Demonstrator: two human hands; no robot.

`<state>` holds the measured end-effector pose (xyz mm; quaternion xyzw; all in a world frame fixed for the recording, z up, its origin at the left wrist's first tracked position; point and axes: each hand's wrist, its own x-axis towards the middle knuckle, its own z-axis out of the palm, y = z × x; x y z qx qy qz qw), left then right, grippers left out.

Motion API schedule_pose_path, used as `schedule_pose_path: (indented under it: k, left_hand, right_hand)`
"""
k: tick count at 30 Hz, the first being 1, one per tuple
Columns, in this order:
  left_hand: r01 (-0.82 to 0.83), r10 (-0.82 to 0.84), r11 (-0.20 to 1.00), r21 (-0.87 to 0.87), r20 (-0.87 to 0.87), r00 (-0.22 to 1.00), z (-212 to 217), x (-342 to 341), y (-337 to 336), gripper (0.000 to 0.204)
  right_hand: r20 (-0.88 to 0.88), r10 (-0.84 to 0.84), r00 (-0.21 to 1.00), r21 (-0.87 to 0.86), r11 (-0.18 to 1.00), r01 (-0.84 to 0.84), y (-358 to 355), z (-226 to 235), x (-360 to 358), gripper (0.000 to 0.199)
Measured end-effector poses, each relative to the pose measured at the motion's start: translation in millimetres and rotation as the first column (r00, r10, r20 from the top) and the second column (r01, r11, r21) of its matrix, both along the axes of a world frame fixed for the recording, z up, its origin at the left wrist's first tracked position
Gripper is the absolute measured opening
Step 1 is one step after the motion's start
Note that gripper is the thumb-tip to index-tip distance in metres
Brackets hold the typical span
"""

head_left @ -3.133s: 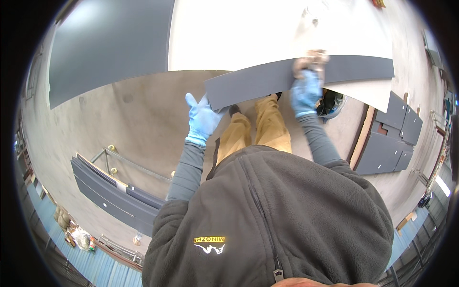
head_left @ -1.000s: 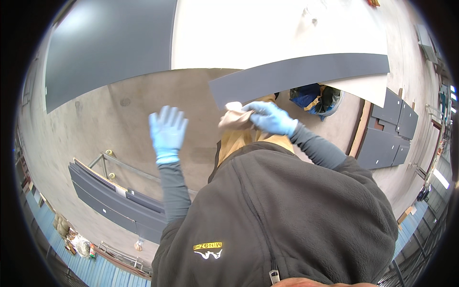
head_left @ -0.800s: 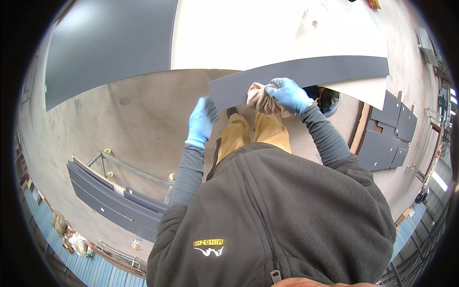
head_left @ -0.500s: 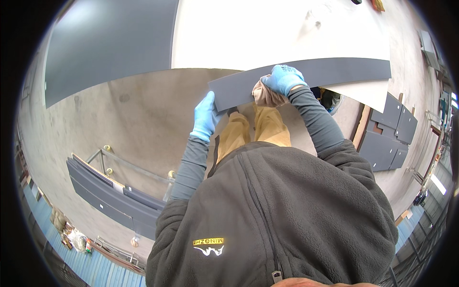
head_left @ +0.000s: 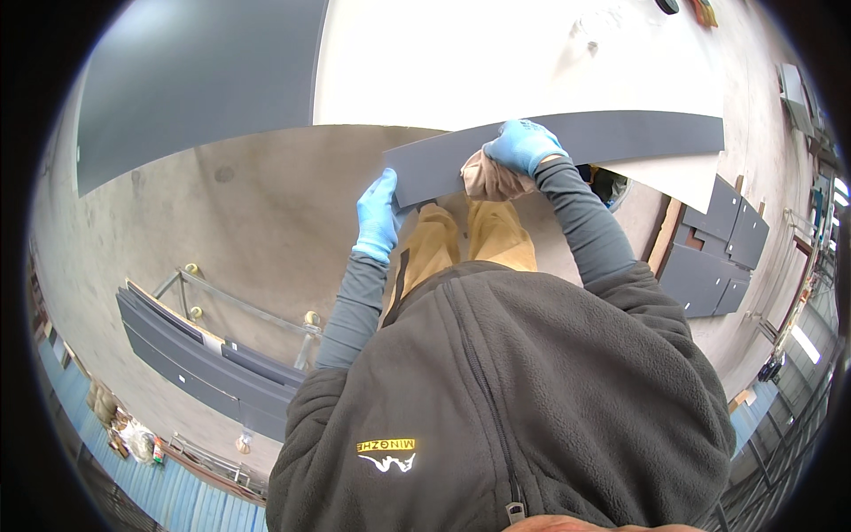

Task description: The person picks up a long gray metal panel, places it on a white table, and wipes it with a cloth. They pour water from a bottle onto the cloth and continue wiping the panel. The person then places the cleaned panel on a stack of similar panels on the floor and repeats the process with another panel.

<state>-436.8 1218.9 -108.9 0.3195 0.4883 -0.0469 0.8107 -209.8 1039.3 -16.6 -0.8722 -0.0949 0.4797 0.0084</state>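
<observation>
A long narrow dark grey panel (head_left: 638, 135) lies slantwise in front of me, its right part over a white tabletop (head_left: 505, 62). At the panel's left end my left hand (head_left: 378, 217), in a blue glove, grips the short edge, with the thumb side up. My right hand (head_left: 525, 146), gloved the same, is closed on a crumpled beige-pink cloth (head_left: 493, 180) at the panel's near long edge. The cloth hangs over that edge, and part of it is hidden under the fingers.
A large dark grey sheet (head_left: 195, 80) covers the far left. Stacked dark panels (head_left: 208, 368) rest by a wheeled metal frame (head_left: 239, 299) at lower left. More dark panels (head_left: 709, 257) stand at right. Beneath the table's near right edge sits a container (head_left: 612, 188) of dark items.
My right hand and the cloth have shifted very slightly left along the panel. My left hand stays at the panel's end. The whole view has drifted a little.
</observation>
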Motion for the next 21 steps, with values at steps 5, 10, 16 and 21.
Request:
schedule_pose_path:
  k: [5, 10, 16, 21]
  left_hand:
    - [-0.003, 0.003, 1.0, -0.005, 0.01, 1.0, -1, 0, 0, 0.048]
    - [0.02, -0.02, 1.0, 0.011, -0.004, 1.0, 0, 0, 0, 0.048]
    - [-0.003, 0.003, 1.0, 0.005, -0.005, 1.0, 1, 1, -1, 0.048]
    - [0.018, -0.018, 0.999, -0.029, 0.008, 1.0, 2, -1, 2, 0.051]
  right_hand:
    - [0.023, 0.04, 0.999, 0.036, 0.998, -0.041, 6, -3, 1, 0.048]
    - [0.04, 0.042, 0.998, 0.134, 0.99, -0.047, 8, -1, -3, 0.037]
    - [0.044, 0.054, 0.998, 0.038, 0.998, -0.055, 10, -4, -5, 0.044]
    - [-0.039, 0.057, 0.998, 0.275, 0.96, -0.044, -2, -6, 0, 0.043]
